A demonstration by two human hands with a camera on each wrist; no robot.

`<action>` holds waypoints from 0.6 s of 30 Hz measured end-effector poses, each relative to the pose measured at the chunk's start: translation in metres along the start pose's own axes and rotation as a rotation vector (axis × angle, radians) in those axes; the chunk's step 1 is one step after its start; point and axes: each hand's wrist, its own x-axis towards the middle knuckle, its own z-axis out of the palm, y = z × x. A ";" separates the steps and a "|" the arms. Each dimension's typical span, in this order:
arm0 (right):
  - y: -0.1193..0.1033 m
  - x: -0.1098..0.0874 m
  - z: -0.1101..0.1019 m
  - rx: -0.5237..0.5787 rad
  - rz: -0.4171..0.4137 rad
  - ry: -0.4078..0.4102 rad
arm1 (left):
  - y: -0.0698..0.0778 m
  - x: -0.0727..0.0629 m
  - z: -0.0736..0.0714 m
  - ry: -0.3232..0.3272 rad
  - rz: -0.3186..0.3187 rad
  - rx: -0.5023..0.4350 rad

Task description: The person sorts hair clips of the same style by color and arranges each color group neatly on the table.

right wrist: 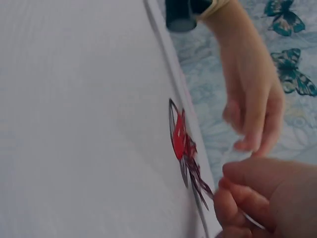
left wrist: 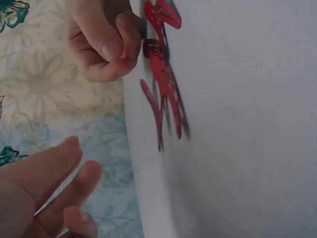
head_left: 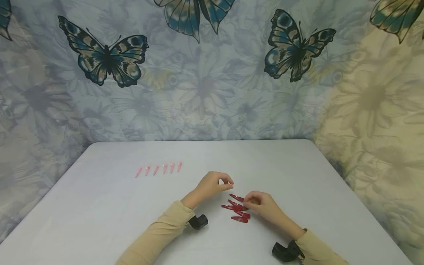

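Note:
A loose cluster of several glossy red snap hair clips (head_left: 239,219) lies on the white table, some overlapping. My right hand (head_left: 263,206) is at the right side of this cluster, its thumb and index finger curled together at the wide end of the farthest red clip (head_left: 236,197). The exact contact is partly hidden behind the fingertips. My left hand (head_left: 213,183) hovers just beyond the cluster; in the left wrist view its fingers (left wrist: 81,181) are spread apart with nothing between them.
Several pink hair clips (head_left: 165,169) lie spaced in a slanting row at the far left of the white table (head_left: 82,206). Behind it hangs a floral cloth with butterflies (head_left: 106,55). Black cameras (head_left: 198,222) sit on both wrists.

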 end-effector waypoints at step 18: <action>-0.007 0.000 0.009 -0.244 -0.021 0.079 | 0.016 0.018 0.040 -0.231 -0.158 0.326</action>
